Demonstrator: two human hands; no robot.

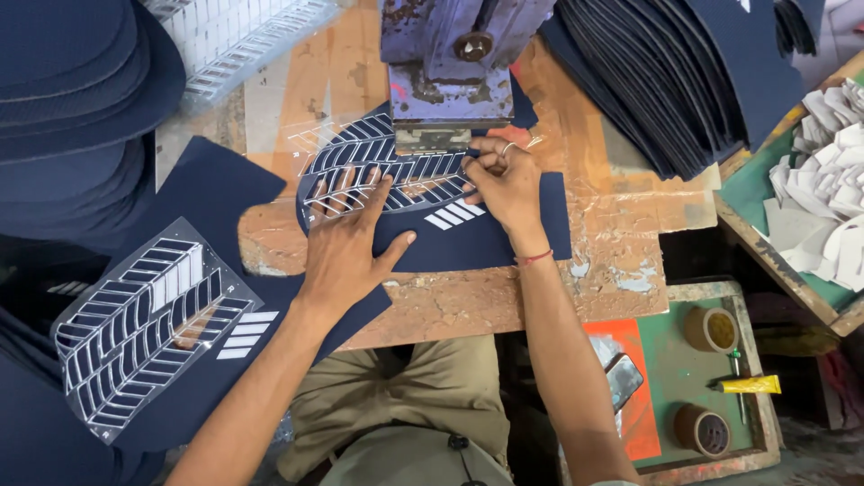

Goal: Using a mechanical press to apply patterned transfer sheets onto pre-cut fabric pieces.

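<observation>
My left hand lies flat with spread fingers on a dark navy fabric piece and on the clear plastic stencil with white leaf-like stripes that covers it. My right hand pinches the stencil's right edge just below the foot of a purple metal press. Three small white stripes show on the fabric beside that hand. A red thread circles my right wrist.
A second striped stencil lies on navy fabric at the lower left. Stacks of navy pieces sit at the upper left and upper right. White cutouts fill a tray on the right. A lower tray holds two round tins and a yellow tube.
</observation>
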